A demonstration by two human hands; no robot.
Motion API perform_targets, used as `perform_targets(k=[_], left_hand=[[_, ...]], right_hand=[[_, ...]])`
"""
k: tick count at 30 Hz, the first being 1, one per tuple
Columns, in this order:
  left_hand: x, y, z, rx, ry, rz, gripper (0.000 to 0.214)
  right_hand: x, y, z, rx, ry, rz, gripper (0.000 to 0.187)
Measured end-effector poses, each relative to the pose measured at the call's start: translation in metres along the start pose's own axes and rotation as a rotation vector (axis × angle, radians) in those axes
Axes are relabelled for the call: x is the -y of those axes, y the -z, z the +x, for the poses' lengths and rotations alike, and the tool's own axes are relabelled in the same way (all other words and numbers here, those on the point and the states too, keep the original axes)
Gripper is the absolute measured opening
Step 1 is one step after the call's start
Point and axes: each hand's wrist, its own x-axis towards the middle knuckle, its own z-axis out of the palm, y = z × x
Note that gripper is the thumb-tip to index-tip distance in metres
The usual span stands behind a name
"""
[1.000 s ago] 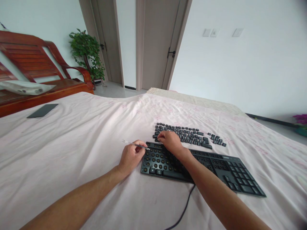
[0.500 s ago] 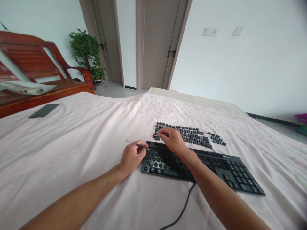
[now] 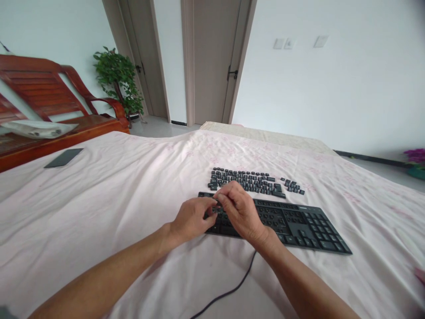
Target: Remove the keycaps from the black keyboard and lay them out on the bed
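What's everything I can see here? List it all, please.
keyboard: one, black, on the sheet
loose keycaps: many, black, rows behind the keyboard
cable: one, black, from keyboard toward camera
sheet: one, pale pink, under the keyboard
flat device: one, dark, sheet's far left
bench: one, red-brown wood, left
potted plant: one, green, beside the doors
doors: two, grey-brown, far wall
wall switches: three, white, right of doors
flowers: some, purple, right edge
left hand: one, over keyboard's left end
right hand: one, fingertips meeting the left hand's
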Motion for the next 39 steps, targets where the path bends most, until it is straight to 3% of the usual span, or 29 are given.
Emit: perform_targets(k=[3,8,12,17,21,27,34,39], left_hand=[[0.008,0.006,0.008,0.086,-0.004,-0.015,0.020],[0.023,0.005,0.019,0.204,-0.074,-0.088,0.019],[0.028,0.003,0.012,0.187,-0.095,-0.144,0.020],[0.036,0.016,0.001,0.268,-0.195,-0.177,0.017],[0.042,0.022,0.001,0.362,-0.266,-0.162,0.022],[0.049,0.023,0.002,0.441,-0.302,-0.132,0.045],[0.054,0.015,-0.002,0.367,-0.322,-0.179,0.039],[0.046,0.010,-0.005,0.275,-0.295,-0.102,0.030]], right_hand=[[-0.007,0.012,-0.010,-0.115,-0.102,-0.110,0.019],[-0.017,0.011,-0.026,0.004,-0.202,-0.165,0.019],[-0.015,0.008,-0.033,0.059,-0.370,-0.036,0.019],[-0.008,0.000,-0.039,-0.085,-0.473,0.342,0.017],[-0.007,-0.013,-0.044,-0.103,-0.464,0.399,0.012],[-0.009,-0.025,-0.049,-0.046,-0.435,0.191,0.014],[0.001,-0.032,-0.042,-0.013,-0.282,-0.091,0.011],[0.004,-0.042,-0.032,0.006,-0.154,-0.222,0.011]])
